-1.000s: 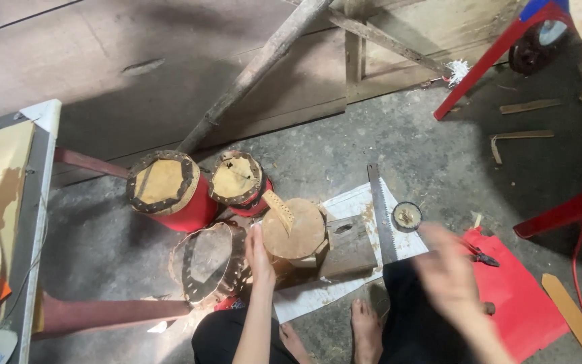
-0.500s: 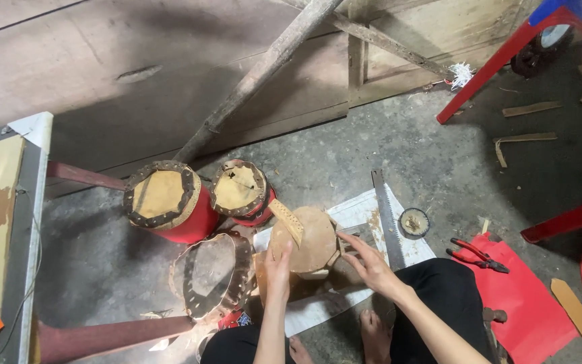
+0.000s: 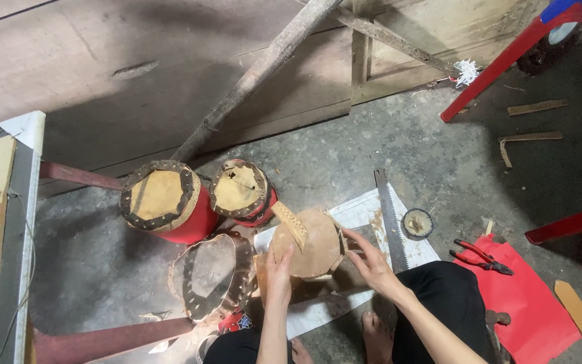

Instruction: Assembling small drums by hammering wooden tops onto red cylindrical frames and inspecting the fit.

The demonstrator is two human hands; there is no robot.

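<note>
A round tan hide disc (image 3: 312, 244) lies on top of a small drum body on the floor in front of me. My left hand (image 3: 279, 268) rests on the disc's near left edge, just below a flat perforated strip (image 3: 291, 224) lying on it. My right hand (image 3: 370, 261) has its fingers spread and touches the disc's right edge. Neither hand grips anything that I can see.
Two red drums (image 3: 163, 199) (image 3: 244, 191) with hide tops stand behind, a third drum (image 3: 211, 276) with a translucent skin at the left. A hand saw (image 3: 392, 222), a small round tin (image 3: 417, 223), red pliers (image 3: 482, 256) on a red sheet (image 3: 527, 303) lie at the right.
My right hand came in from the right side and now touches the disc's edge. My left hand stayed on the disc. The view has shifted a little.
</note>
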